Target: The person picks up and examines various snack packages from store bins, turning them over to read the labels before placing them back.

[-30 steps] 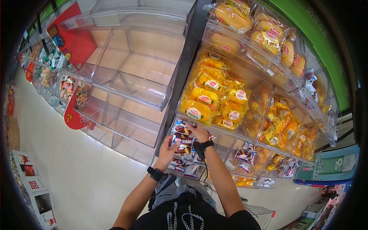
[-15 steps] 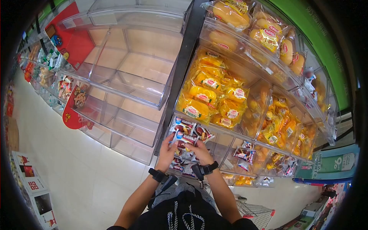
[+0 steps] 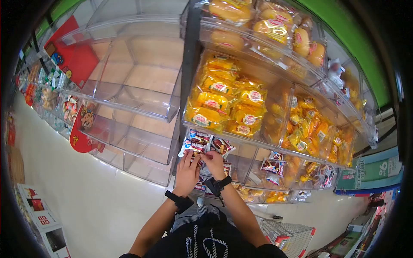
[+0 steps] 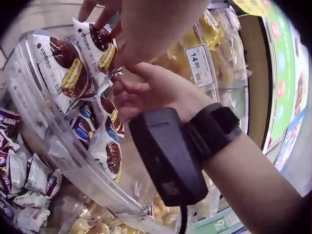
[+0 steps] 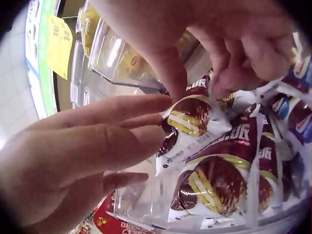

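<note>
Chocolate cake packets (image 3: 220,145) in white and brown wrappers fill a clear plastic bin (image 4: 63,151) on a lower shelf. Both hands reach into the bin's front. My left hand (image 3: 189,158) lays straight fingers (image 5: 126,111) against an upright packet (image 5: 191,117). My right hand (image 3: 211,157) is beside it, thumb and curled fingers (image 5: 243,58) pinching the top of that packet. From the left wrist, the left hand (image 4: 141,29) is over the packets (image 4: 73,73), with the right hand (image 4: 161,90) just below it. Each wrist carries a black strap and camera (image 4: 168,156).
Yellow bread packets (image 3: 221,101) fill the bin above, with more snack bins to the right (image 3: 314,137). A price tag (image 4: 199,59) hangs on a bin front. Bare clear bins (image 3: 137,86) stand to the left. A shopping cart (image 3: 284,236) is behind me at lower right.
My right hand has drawn back from deeper in the bin and come beside the left hand. Both hands now meet at a front packet. The view has shifted slightly right and down.
</note>
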The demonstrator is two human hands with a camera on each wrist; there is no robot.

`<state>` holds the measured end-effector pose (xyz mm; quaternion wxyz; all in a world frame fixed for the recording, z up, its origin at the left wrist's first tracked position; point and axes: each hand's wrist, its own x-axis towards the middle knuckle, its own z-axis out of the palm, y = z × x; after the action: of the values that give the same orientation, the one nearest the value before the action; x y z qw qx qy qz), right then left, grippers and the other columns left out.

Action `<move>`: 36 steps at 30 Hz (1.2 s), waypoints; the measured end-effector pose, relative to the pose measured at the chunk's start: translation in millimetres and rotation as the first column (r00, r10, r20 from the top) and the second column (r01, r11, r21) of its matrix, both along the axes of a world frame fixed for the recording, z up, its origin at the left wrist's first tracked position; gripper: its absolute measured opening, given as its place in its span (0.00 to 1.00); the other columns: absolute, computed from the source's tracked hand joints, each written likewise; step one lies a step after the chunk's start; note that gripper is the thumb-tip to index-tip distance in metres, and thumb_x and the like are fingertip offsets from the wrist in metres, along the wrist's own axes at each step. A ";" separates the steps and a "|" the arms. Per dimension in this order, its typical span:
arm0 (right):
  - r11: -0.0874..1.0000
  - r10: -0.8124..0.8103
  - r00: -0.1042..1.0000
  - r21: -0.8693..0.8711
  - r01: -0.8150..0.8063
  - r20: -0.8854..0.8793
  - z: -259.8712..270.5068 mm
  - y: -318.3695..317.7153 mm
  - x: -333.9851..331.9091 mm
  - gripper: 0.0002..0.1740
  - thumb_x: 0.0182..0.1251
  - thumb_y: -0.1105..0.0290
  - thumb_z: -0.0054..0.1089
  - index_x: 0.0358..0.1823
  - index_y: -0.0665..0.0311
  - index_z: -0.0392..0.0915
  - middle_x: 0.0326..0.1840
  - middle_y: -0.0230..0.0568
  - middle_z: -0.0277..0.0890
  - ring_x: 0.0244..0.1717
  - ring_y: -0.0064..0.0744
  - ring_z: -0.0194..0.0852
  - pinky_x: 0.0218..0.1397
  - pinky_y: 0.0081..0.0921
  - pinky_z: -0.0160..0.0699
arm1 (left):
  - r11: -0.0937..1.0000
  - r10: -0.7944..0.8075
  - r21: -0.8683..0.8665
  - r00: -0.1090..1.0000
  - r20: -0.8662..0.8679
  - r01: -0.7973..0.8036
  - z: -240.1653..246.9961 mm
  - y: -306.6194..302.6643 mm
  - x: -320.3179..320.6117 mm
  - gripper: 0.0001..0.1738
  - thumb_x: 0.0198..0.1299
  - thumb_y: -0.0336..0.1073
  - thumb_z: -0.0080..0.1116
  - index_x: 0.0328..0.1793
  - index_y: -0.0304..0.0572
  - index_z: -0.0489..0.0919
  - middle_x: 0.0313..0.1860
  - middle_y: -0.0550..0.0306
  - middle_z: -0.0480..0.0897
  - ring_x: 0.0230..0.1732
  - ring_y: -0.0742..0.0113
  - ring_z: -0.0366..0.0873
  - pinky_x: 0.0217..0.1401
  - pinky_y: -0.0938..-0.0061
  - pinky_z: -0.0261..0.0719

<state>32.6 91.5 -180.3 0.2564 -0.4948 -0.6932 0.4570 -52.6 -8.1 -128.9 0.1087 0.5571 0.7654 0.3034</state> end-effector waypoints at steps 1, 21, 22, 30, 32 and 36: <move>1.000 -0.014 1.000 0.002 0.014 -0.004 2.2 -1.2 6.5 0.18 0.47 0.60 0.62 0.28 0.71 0.74 0.19 0.40 0.73 0.22 0.27 0.71 0.25 0.22 0.67 | 1.000 0.001 -0.020 0.998 -0.056 -0.002 0.8 2.4 2.5 0.26 0.44 0.27 0.51 0.54 0.41 0.67 0.58 0.45 0.59 0.59 0.48 0.56 0.56 0.60 0.57; 0.959 -0.239 0.950 0.205 0.197 0.202 -11.9 20.4 85.4 0.24 0.47 0.61 0.61 0.40 0.72 0.68 0.35 0.49 0.72 0.39 0.45 0.70 0.44 0.34 0.67 | 0.999 0.013 -0.045 0.940 -0.340 -0.030 11.3 22.0 -5.6 0.36 0.36 0.35 0.62 0.57 0.50 0.64 0.51 0.55 0.65 0.61 0.48 0.52 0.60 0.43 0.42; 0.921 -0.297 0.927 0.326 0.214 0.229 -17.7 30.3 71.0 0.28 0.45 0.58 0.62 0.41 0.73 0.67 0.38 0.49 0.72 0.44 0.49 0.67 0.48 0.38 0.64 | 0.997 0.016 -0.068 0.946 -0.323 -0.040 15.3 15.5 -2.0 0.35 0.37 0.36 0.62 0.57 0.50 0.64 0.51 0.54 0.64 0.60 0.48 0.52 0.60 0.43 0.42; 0.944 0.068 0.674 0.171 -0.282 0.735 -26.0 83.1 31.6 0.25 0.41 0.62 0.60 0.42 0.66 0.69 0.41 0.54 0.70 0.46 0.48 0.66 0.46 0.40 0.64 | 0.989 0.026 -0.133 0.971 -0.236 -0.059 29.9 -28.7 12.1 0.35 0.38 0.36 0.62 0.58 0.52 0.64 0.51 0.54 0.64 0.61 0.48 0.51 0.59 0.43 0.42; 0.955 0.204 0.621 -0.014 -0.297 0.757 -25.3 96.4 29.9 0.22 0.43 0.61 0.56 0.42 0.61 0.71 0.43 0.46 0.71 0.46 0.45 0.67 0.49 0.39 0.62 | 0.987 0.047 -0.138 0.974 -0.223 -0.079 27.7 -35.5 11.9 0.35 0.38 0.36 0.62 0.58 0.53 0.64 0.51 0.54 0.64 0.61 0.48 0.51 0.60 0.43 0.42; 0.958 0.257 0.846 -0.008 -0.286 0.467 -51.4 109.6 34.2 0.20 0.47 0.58 0.53 0.38 0.64 0.73 0.39 0.47 0.73 0.49 0.46 0.66 0.50 0.40 0.61 | 0.988 0.053 -0.134 0.977 -0.208 -0.082 30.7 -39.4 14.6 0.36 0.36 0.35 0.64 0.57 0.54 0.65 0.52 0.56 0.64 0.62 0.49 0.51 0.60 0.44 0.42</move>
<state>66.8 201.2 -231.6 0.0313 -0.4784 -0.8110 0.3354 -37.9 -47.5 -98.1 0.0589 0.5497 0.8106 0.1932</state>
